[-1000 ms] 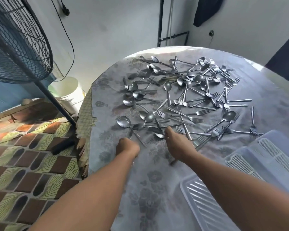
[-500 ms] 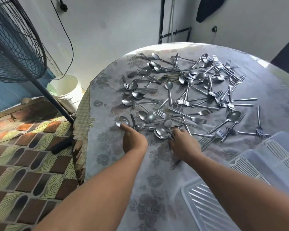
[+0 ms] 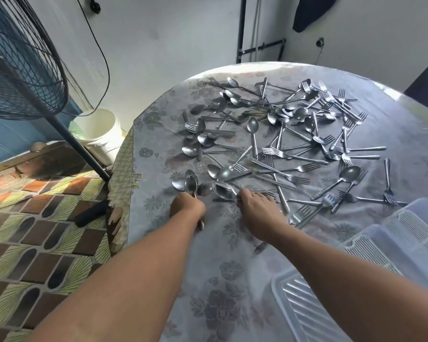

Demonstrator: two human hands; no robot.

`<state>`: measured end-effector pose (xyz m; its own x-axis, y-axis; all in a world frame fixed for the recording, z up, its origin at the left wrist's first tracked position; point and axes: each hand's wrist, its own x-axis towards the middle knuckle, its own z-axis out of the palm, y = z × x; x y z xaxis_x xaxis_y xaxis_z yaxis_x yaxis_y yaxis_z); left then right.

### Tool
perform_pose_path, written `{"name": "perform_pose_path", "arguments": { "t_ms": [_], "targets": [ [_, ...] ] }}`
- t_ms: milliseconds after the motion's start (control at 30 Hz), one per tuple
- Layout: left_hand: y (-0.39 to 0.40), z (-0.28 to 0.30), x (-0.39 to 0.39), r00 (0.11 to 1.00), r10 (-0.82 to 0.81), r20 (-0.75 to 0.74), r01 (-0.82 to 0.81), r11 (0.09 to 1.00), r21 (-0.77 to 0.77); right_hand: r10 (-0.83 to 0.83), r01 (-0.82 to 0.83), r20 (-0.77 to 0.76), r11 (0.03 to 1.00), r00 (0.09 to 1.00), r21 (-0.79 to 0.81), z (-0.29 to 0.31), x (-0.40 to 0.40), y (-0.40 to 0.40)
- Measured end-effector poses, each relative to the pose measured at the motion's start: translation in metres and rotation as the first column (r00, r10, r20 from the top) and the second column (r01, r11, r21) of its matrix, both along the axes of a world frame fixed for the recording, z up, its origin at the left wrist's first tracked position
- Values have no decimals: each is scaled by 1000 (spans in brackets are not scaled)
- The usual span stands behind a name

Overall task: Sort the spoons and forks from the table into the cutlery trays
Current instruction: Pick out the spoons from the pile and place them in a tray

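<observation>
Several steel spoons and forks (image 3: 277,144) lie scattered over the round table's floral cloth (image 3: 223,272). My left hand (image 3: 186,208) grips spoons (image 3: 187,185) by their handles; the bowls stick out beyond my knuckles and a handle end shows under my wrist. My right hand (image 3: 258,209) holds a bunch of spoons (image 3: 224,190) at the near edge of the pile, bowls pointing left. Two clear plastic cutlery trays sit at the near right: one ribbed tray (image 3: 304,314) by my right forearm and another tray (image 3: 410,230) behind it.
A standing fan (image 3: 22,60) with its slanted pole is at the left, beside a white bucket (image 3: 99,132) on the floor. The table's left edge drops to a patterned floor mat (image 3: 35,230). A wall with pipes is behind the table.
My left hand has closed on spoons at the pile's near left. My right hand has gathered more spoons, and its bunch now points left toward my left hand.
</observation>
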<state>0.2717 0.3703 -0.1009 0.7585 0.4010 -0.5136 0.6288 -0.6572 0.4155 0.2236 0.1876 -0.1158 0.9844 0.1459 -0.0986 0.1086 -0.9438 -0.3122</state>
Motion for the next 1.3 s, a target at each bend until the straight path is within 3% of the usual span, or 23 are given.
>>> {"name": "perform_pose_path", "arguments": {
  "t_ms": [133,233,400,600,667,833,967,1167,1300],
  "targets": [
    [17,1,-5,998,38,-51,-44,993,-114,-66,70,-28,977,997,199,15,4,10],
    [23,-4,-6,989,145,-35,-149,966,-211,-125,119,11,965,992,233,17,14,14],
    [14,2,-7,960,277,-33,-270,897,-349,-240,241,-21,960,970,140,15,40,9],
    [-5,-19,1,912,408,-32,-365,773,-519,-144,144,-45,990,989,2,17,55,10],
    [-5,-55,15,900,435,-21,-381,765,-519,-126,125,-44,992,991,-28,13,59,10],
    [-6,1,-1,851,525,27,-460,768,-445,-112,119,62,987,992,-110,6,61,13],
    [7,6,8,827,541,150,-467,811,-352,-119,121,78,992,990,-26,9,62,10],
    [-7,7,27,878,414,239,-334,889,-313,-221,214,63,972,973,96,15,58,12],
    [-37,9,36,875,447,184,-367,862,-349,-322,311,2,916,947,255,11,49,19]
  ]
}}
